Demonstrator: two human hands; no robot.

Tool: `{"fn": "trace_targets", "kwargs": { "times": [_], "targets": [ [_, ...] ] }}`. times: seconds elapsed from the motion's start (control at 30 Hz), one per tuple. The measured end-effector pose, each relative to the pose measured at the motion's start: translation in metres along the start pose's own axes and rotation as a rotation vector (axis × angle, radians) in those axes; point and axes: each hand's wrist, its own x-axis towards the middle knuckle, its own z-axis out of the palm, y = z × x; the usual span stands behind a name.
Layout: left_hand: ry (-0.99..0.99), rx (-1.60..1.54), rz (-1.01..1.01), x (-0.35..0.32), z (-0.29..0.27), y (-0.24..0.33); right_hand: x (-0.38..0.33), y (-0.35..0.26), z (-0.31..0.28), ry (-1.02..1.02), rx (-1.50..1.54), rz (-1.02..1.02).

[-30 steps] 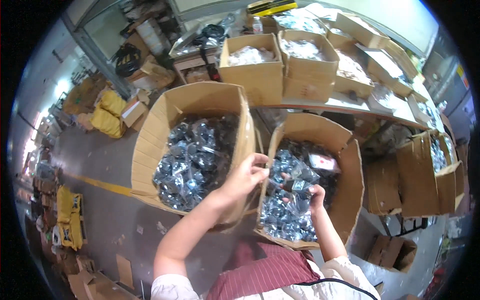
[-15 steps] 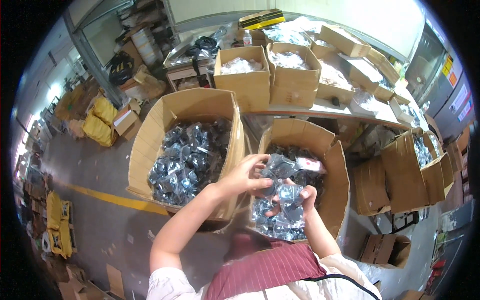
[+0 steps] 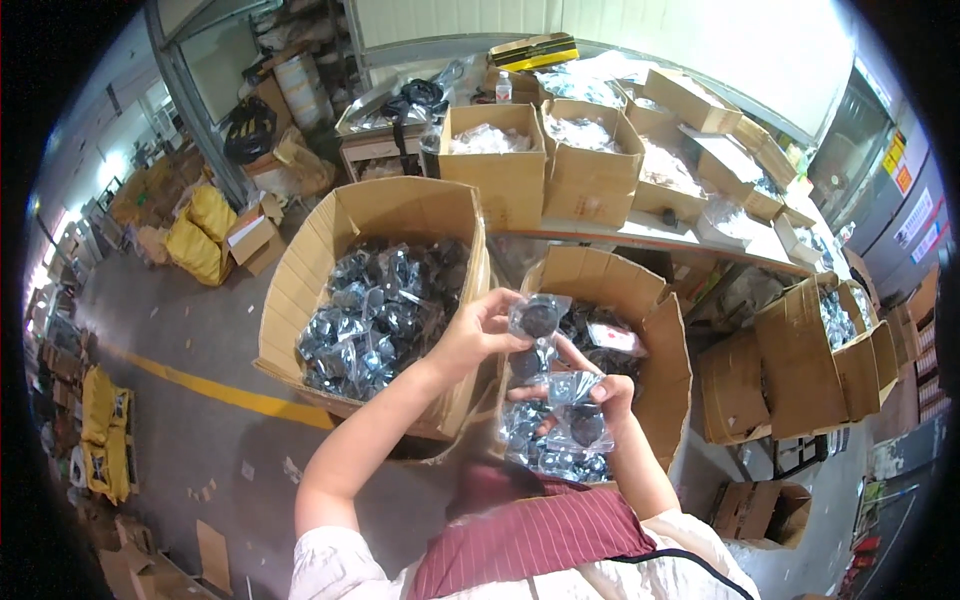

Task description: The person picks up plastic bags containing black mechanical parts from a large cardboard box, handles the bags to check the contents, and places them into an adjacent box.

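My left hand (image 3: 482,328) pinches a clear plastic bag (image 3: 538,318) with a dark round part inside, above the near right carton. In my right hand (image 3: 616,394) are more clear bags (image 3: 582,420) holding similar dark round pieces, its thumb pressed on top. The two hands are close together, the left one higher. Below them the open cardboard carton (image 3: 660,370) contains many such bags and a white-and-red packet (image 3: 615,338). To the left stands a larger open carton (image 3: 285,300), filled with bagged dark parts (image 3: 385,300).
Behind the cartons, a long table (image 3: 660,232) carries open boxes (image 3: 490,180) of clear bags and a small bottle (image 3: 503,88). More cartons (image 3: 800,350) stand at the right. Yellow sacks (image 3: 200,235) and a yellow floor line (image 3: 220,388) lie to the left.
My left hand has drawn its bag slightly up and left, away from the bags in my right hand. The bag now shows its round dark face. My right hand stays nearly in place.
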Motion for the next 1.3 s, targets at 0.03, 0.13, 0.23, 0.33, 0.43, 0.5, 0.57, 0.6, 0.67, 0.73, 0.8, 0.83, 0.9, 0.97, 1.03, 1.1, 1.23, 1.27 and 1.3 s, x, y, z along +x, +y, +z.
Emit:
{"fn": "trace_targets", "kwargs": {
  "times": [0.03,0.13,0.23,0.33,0.43,0.5,0.57,0.6,0.67,0.73,0.8,0.83,0.9,0.97,1.03,1.1,1.23,1.27,1.3],
  "targets": [
    [0.057,-0.021,0.004,-0.001,0.001,0.005,0.002,-0.001,0.002,-0.015,-0.005,-0.025],
    [0.142,-0.054,0.018,-0.001,-0.004,0.003,-0.001,-0.004,-0.003,-0.038,0.013,-0.081],
    [0.241,-0.082,0.127,0.000,-0.011,0.001,-0.006,-0.004,-0.035,0.094,0.052,-0.097],
    [0.270,-0.167,0.215,0.008,-0.006,0.010,-0.018,-0.008,-0.058,0.357,0.172,-0.154],
    [0.298,-0.234,0.268,0.009,-0.010,0.011,-0.021,-0.005,-0.077,0.437,0.290,-0.179],
    [0.302,-0.264,0.301,0.009,-0.016,0.010,-0.023,-0.003,-0.085,0.430,0.306,-0.176],
    [0.303,-0.297,0.300,0.006,-0.016,0.013,-0.025,0.000,-0.085,0.446,0.324,-0.164],
    [0.302,-0.333,0.301,0.006,-0.016,0.014,-0.025,0.000,-0.084,0.443,0.325,-0.164],
    [0.322,-0.336,0.310,0.004,-0.016,0.014,-0.025,0.001,-0.077,0.487,0.235,-0.143],
    [0.339,-0.341,0.321,0.004,-0.014,0.016,-0.024,0.001,-0.073,0.478,0.183,-0.137],
    [0.462,-0.545,0.273,0.008,-0.010,0.018,-0.024,0.001,-0.076,0.522,0.154,-0.133],
    [0.399,-0.665,0.277,0.004,-0.039,0.000,-0.020,0.004,-0.076,0.500,0.203,-0.125],
    [0.442,-1.170,0.252,0.007,-0.060,-0.002,-0.018,0.001,-0.083,0.501,0.325,-0.144],
    [0.366,-1.402,0.179,0.001,-0.068,0.007,-0.014,0.000,-0.067,0.521,0.328,-0.211],
    [0.207,-1.160,0.175,-0.001,-0.055,0.023,-0.012,-0.005,-0.045,0.380,0.294,-0.242],
    [0.077,-0.857,0.083,0.001,-0.052,0.021,-0.004,-0.008,-0.031,0.249,0.138,-0.265],
    [-0.043,-0.015,-0.215,0.006,-0.006,0.017,0.012,-0.019,-0.012,0.131,-0.046,-0.285],
    [-0.131,0.099,-0.215,0.007,0.003,0.013,0.016,-0.020,-0.008,0.091,-0.105,-0.349],
    [-0.201,0.109,-0.285,0.007,0.007,0.008,0.020,-0.021,-0.002,0.050,-0.163,-0.412]
  ]
}}
